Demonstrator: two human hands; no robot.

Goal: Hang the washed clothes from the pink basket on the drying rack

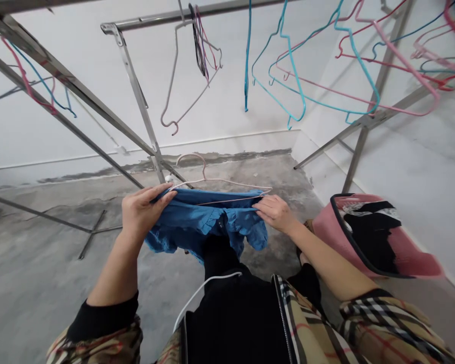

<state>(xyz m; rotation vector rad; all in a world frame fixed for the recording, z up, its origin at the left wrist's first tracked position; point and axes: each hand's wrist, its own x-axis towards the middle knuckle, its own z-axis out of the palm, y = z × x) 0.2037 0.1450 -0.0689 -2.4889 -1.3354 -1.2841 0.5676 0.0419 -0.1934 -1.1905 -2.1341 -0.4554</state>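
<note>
A blue gathered garment (197, 217) hangs between my hands in front of my body, its upper edge stretched out sideways. A pale pink clothes hanger (227, 180) lies along that edge, its hook pointing up and away from me and its lower bar partly inside the opening. My left hand (146, 205) pinches the garment's left end at the hanger's left corner. At the other end, my right hand (276, 212) grips the fabric's edge close to the hanger's right tip. Whether the right fingers also touch the hanger cannot be made out.
Above, a metal rail (197, 15) carries several hangers, among them a blue hanger (303, 96) and a grey hanger (170, 86). Metal rack legs (136, 91) stand on the left and right. A pink basket (337, 242) with dark clothes sits on the right.
</note>
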